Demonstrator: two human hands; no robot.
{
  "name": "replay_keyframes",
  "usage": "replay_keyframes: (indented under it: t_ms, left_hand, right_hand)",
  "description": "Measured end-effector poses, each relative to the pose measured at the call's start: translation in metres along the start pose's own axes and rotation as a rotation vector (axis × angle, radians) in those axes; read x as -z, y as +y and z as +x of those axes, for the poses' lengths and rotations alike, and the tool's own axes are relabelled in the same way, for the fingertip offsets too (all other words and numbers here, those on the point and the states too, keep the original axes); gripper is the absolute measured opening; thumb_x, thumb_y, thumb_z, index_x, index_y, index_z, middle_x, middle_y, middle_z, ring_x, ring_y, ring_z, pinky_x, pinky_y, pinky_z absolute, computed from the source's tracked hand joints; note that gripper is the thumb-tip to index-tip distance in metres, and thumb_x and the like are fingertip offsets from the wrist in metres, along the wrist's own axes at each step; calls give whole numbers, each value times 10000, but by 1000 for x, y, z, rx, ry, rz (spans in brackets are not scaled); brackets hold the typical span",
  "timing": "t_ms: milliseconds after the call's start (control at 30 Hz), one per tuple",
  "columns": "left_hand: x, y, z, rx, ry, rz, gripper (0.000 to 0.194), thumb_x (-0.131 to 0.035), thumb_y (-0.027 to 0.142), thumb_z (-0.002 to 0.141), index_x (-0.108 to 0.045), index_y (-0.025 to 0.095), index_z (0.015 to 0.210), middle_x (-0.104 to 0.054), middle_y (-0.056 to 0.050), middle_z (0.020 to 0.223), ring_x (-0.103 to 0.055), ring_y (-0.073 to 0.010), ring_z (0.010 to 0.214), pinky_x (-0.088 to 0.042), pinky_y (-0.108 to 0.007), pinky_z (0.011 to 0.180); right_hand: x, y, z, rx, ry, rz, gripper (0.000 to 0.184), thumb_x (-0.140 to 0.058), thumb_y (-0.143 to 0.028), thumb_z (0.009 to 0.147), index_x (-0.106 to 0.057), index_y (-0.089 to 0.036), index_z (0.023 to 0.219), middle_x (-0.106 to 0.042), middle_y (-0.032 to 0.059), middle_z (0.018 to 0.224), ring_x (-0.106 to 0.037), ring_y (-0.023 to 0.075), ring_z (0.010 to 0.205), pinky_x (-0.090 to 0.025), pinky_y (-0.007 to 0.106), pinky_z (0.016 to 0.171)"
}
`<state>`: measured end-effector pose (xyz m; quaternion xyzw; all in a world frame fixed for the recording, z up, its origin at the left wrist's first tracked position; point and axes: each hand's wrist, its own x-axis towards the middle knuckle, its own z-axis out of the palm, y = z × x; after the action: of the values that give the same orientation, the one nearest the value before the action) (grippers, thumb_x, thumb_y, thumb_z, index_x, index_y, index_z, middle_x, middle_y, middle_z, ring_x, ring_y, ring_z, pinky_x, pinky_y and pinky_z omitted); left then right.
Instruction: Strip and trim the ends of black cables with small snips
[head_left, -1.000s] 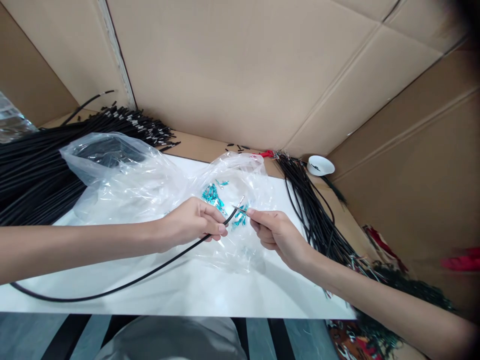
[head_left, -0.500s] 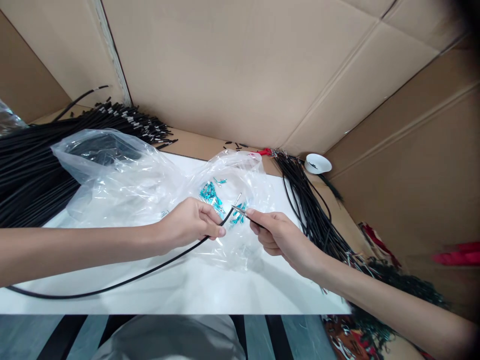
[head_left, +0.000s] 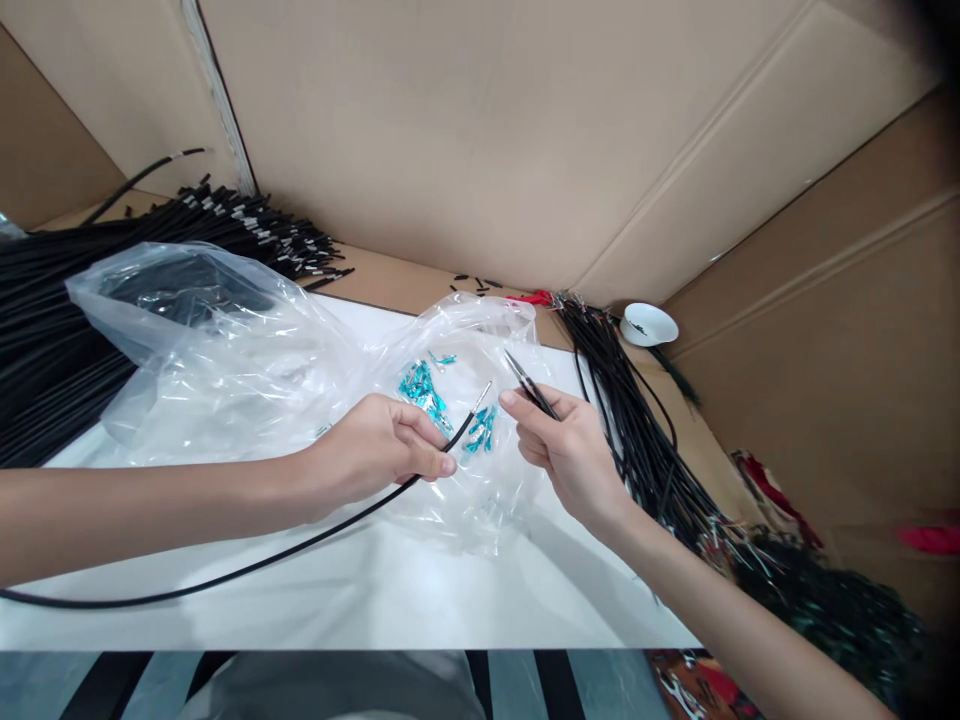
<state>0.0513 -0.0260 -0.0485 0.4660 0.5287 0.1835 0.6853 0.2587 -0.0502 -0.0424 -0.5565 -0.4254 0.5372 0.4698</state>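
Over a crinkled clear plastic bag (head_left: 225,370), a smooth, round black cable (head_left: 300,546) bows from lower left, its thin silvery tip aimed up and right. The left hand (head_left: 390,447) pinches it; the right hand (head_left: 570,445) grips a slim, pointed dark-and-silver tool (head_left: 530,385), near small shiny teal pieces (head_left: 421,385).

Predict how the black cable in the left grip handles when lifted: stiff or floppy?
The black cable is probably springy rather than limp: it bows from the left grip in one smooth arc. Its silver-tipped end likely holds its own line, standing unsupported beyond that grip. It may also drag or swing, since it runs out of frame.
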Motion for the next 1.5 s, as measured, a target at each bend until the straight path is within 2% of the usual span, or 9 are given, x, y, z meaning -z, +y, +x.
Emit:
replay_keyframes:
  t_ms: [300,500,567,667,767,1000,1100,1367,1500]
  left_hand:
    - [6,-4,0,-156,-50,128,266,-857,365,643,-713,178,765,-719,-5,708,-652,-165,705,-459,-268,655]
    - [14,17,-3,-454,-14,364,243,-698,453,870,-726,267,1024,-732,29,1077,-676,-167,960,-509,-263,777]
    - [16,29,0,-529,-4,388,228,-648,458,912,-735,265,993,-736,37,1018,-665,-153,924,-495,-251,761]
    - [18,45,6,-589,-64,427,207,-673,426,891,-752,234,892,-728,37,858,-633,-135,801,-463,-238,707]
    - [18,53,13,-569,-153,466,195,-683,394,860,-762,215,856,-703,25,788,-597,-135,746,-429,-235,647]
    - [21,64,25,-472,-354,405,177,-667,334,830,-746,187,772,-647,13,723,-556,-118,702,-421,-214,635]
    - [23,68,28,-460,-390,431,172,-666,333,835,-755,194,786,-656,13,736,-562,-112,702,-431,-201,634]
    - [24,70,30,-292,-508,310,147,-676,308,827,-758,198,775,-711,8,817,-633,-112,742,-506,-198,702]
    - [24,71,34,-285,-473,329,122,-705,308,796,-768,205,782,-726,9,804,-663,-121,766,-506,-194,717]
  right_hand:
    - [-19,6,15,95,11,107,274,-851,-356,733,-655,-167,759,-315,-98,528,-208,39,454,-150,241,423]
    - [-22,7,16,145,47,161,229,-836,-327,757,-664,-177,772,-338,-102,496,-209,40,438,-175,229,417]
    - [-23,6,15,165,46,162,218,-828,-322,768,-666,-176,769,-318,-108,479,-203,42,436,-184,227,417]
    - [-24,5,12,190,57,166,210,-820,-322,778,-670,-176,767,-307,-113,466,-196,45,436,-196,225,419]
    - [-26,6,11,199,53,194,203,-815,-316,782,-670,-176,754,-303,-113,466,-181,44,439,-185,224,418]
    - [-23,7,12,178,18,233,179,-815,-303,777,-694,-176,739,-272,-114,471,-153,43,446,-159,225,417]
    - [-22,6,12,181,13,242,167,-813,-294,774,-699,-179,731,-273,-111,475,-150,43,444,-158,225,414]
    - [-21,5,10,175,-61,303,139,-809,-276,757,-704,-191,722,-286,-107,485,-152,42,438,-149,222,409]
    - [-21,7,10,172,-17,278,174,-835,-303,745,-708,-188,723,-265,-110,484,-147,44,445,-147,224,411]
